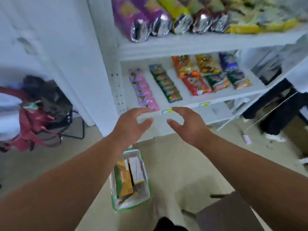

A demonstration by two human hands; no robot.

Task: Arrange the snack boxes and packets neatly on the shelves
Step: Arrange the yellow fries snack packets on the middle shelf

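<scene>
We see a red bag [31,130] on the floor at far left. Our left hand [129,125] reaches toward the shelf [191,101], fingers spread and loosely curved, holding nothing. Below it a basket [146,200] of snack boxes sits on the floor. On the shelf lie a pink packet row [144,90], a green packet row [165,83] and mixed packets [211,75]. Our right hand [188,125] is likewise open and empty.
</scene>
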